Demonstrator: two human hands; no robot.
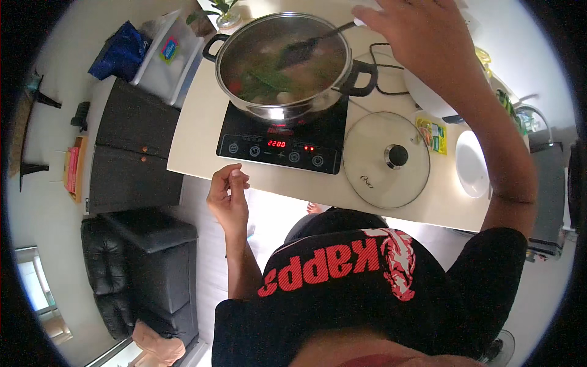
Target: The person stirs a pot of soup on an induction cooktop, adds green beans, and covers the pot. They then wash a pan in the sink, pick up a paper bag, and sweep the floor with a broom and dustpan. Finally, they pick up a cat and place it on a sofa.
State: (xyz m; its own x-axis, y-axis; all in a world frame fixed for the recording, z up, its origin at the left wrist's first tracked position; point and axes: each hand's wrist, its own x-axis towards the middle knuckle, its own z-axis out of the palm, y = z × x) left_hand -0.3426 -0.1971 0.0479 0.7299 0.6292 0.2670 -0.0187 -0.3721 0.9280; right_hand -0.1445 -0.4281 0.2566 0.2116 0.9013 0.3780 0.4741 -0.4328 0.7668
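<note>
A steel pot (275,108) with black handles stands on a black induction cooktop (282,153) whose red display is lit. Broth, green leaves and other pieces fill it, partly blurred by steam. My right hand (412,27), at the top right, grips the handle of a black cooking utensil (337,31); its dark head is in the pot over the broth. My left hand (230,192) hangs at the counter's front edge below the cooktop, fingers curled with nothing visible in them. To the right of the cooktop, a glass lid (385,183) with a dark knob lies flat on the counter.
Right of the lid are a yellow-green packet (432,136), a white bowl (472,165) and a larger white container (424,94), partly behind my forearm. A black cord (390,93) runs beside the pot. A plastic bin (160,59) and a potted plant (228,18) stand at the left and back.
</note>
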